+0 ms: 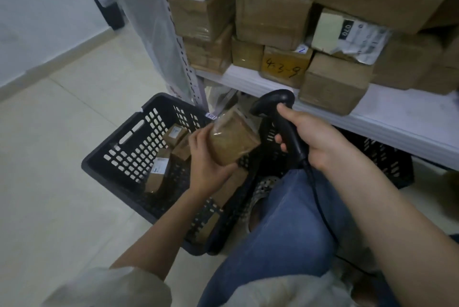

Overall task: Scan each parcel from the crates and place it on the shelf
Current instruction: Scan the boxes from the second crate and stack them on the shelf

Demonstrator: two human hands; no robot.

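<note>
A white shelf fills the upper right, stacked with brown cardboard parcels, one of them marked "4-3-9" in black on a yellow patch. Below its front edge a dark perforated plastic crate stands on the pale tiled floor, with a few small brown parcels lying inside. A knee in blue jeans presses close beside the crate. The left hand holds a small brown taped parcel above the crate, its grip curled around the lower end. The right hand has its grip wrapped around the handle of a black corded scanner, whose head sits just beside the held parcel.
</note>
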